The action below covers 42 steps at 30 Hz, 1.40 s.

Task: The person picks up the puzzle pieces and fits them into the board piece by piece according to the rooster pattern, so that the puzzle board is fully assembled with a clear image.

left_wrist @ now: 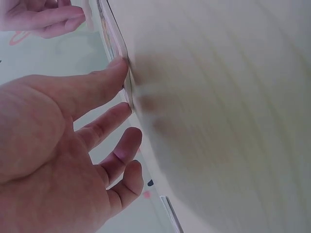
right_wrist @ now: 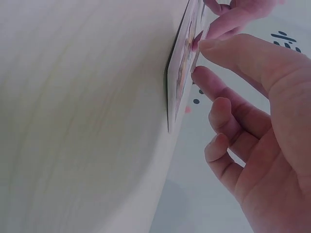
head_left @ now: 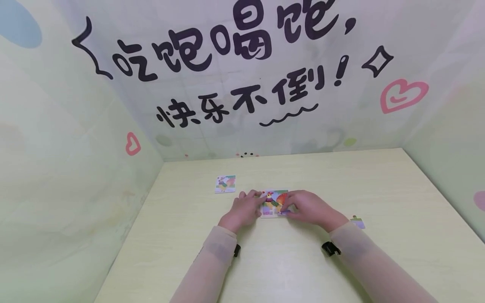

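A small rooster puzzle board (head_left: 268, 211) lies flat on the table between the two hands, its bright picture partly covered by fingers. My left hand (head_left: 246, 208) rests at its left side. The left thumb (left_wrist: 109, 77) touches the board's edge and the index finger reaches over the picture, while the other fingers are loosely bent. Over the right part of the board, my right hand (head_left: 308, 208) pinches a thin puzzle piece (right_wrist: 196, 60) between thumb and index finger. That piece stands tilted above the board in the right wrist view, its face hidden.
A paler square rooster card (head_left: 225, 184) lies behind and left of the board. Beside the right sleeve is a loose puzzle piece (head_left: 357, 221) with a knob, partly hidden by the forearm. Printed cloth walls (head_left: 242, 139) enclose the pale wooden table (head_left: 182, 202) at the back and sides.
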Each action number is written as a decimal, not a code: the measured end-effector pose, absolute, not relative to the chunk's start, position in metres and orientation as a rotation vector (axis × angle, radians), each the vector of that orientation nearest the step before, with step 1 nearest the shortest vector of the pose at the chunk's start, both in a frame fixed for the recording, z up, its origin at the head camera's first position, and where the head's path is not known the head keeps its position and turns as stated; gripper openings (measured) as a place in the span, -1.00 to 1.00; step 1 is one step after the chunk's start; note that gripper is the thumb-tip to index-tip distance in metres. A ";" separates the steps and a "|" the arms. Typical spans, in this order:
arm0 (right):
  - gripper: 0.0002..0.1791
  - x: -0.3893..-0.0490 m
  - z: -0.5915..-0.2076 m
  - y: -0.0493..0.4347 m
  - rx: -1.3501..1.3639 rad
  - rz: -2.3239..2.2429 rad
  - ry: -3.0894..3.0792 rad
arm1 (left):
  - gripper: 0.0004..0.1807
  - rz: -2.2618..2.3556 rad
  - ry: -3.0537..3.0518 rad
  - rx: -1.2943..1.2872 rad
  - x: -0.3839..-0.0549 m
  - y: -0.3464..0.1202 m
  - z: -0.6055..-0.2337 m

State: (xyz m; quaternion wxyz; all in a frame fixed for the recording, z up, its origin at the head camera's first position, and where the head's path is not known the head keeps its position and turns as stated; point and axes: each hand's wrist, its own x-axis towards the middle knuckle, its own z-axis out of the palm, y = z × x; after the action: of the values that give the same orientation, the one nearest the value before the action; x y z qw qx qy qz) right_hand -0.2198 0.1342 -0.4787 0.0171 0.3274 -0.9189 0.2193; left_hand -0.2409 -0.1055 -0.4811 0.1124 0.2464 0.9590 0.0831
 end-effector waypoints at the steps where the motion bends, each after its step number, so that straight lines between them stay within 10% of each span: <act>1: -0.92 -0.221 -0.479 0.132 1.009 0.684 -2.867 | -0.36 0.244 2.814 0.724 -0.241 -0.105 -0.481; 42: -0.82 -0.230 -0.485 0.116 1.027 0.456 -2.888 | -0.36 0.246 2.811 0.721 -0.242 -0.106 -0.480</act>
State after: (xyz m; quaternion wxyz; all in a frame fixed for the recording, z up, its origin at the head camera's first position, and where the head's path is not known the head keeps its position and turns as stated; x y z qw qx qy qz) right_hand -0.2302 0.1160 -0.4850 0.0214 0.3315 -0.9317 0.1470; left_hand -0.2420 -0.1058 -0.4802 0.1146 0.2458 0.9589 0.0838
